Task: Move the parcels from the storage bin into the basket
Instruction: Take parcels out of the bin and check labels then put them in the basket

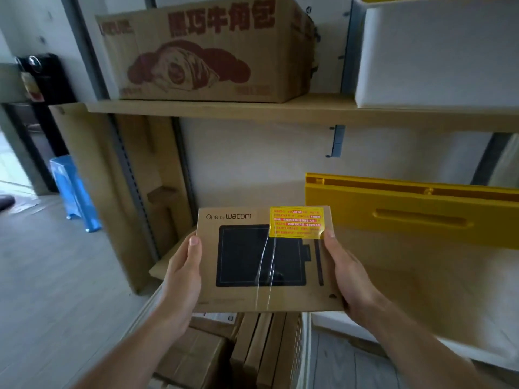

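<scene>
I hold a flat brown cardboard parcel [241,299] printed with a black tablet picture and a yellow sticker, face up in front of the shelf. My left hand [181,279] grips its left edge, thumb on top. On the opposite edge my right hand [348,276] does the same. The yellow storage bin [407,214] sits on the lower shelf, just right of and behind the parcel. Below the parcel stands a white perforated basket [299,352] with several brown parcels [261,349] standing on edge inside it.
A large printed cardboard box [210,49] and a white bin [438,57] rest on the upper wooden shelf [309,110]. Folded cardboard [134,192] leans against the shelf's left side. A blue stool [74,192] stands on the grey floor at left.
</scene>
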Demonstrator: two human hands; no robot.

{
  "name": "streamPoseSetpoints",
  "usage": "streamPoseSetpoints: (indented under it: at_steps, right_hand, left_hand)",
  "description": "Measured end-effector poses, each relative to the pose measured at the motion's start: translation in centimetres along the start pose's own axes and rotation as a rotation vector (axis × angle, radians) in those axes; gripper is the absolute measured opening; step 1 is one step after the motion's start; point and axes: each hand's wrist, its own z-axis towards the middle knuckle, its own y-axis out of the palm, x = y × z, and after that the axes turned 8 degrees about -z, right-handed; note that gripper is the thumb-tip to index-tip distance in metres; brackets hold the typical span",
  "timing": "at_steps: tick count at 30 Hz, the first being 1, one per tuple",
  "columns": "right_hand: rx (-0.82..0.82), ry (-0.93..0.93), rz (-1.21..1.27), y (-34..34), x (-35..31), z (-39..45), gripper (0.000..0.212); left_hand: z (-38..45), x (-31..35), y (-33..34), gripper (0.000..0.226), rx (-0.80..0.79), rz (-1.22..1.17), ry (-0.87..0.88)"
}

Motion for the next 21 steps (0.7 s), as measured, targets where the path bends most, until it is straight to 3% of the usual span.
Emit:
streamPoseSetpoints:
  at_steps: [9, 16, 19, 21]
  right_hand:
    - [-0.088, 0.03, -0.063, 5.0, -0.2, 2.1, 0.054]
    - [-0.069, 0.057, -0.041, 3.4, 0.9, 1.7, 0.043]
    - [-0.084, 0.076, 0.014, 3.2, 0.6, 1.9, 0.058]
    - [-0.137, 0.103, 0.094, 3.4, 0.1, 2.2, 0.065]
  left_hand:
    - [0.0, -0.2, -4.7, 0.037, 0.118, 0.026, 0.044]
    - [2.0, -1.0, -3.9, 0.033, 0.024, 0.118, 0.099]
    - [2.6, -1.1, -3.8, 0.03, 0.017, 0.156, 0.087]
    - [2.9, -1.0, -3.8, 0.04, 0.032, 0.172, 0.098]
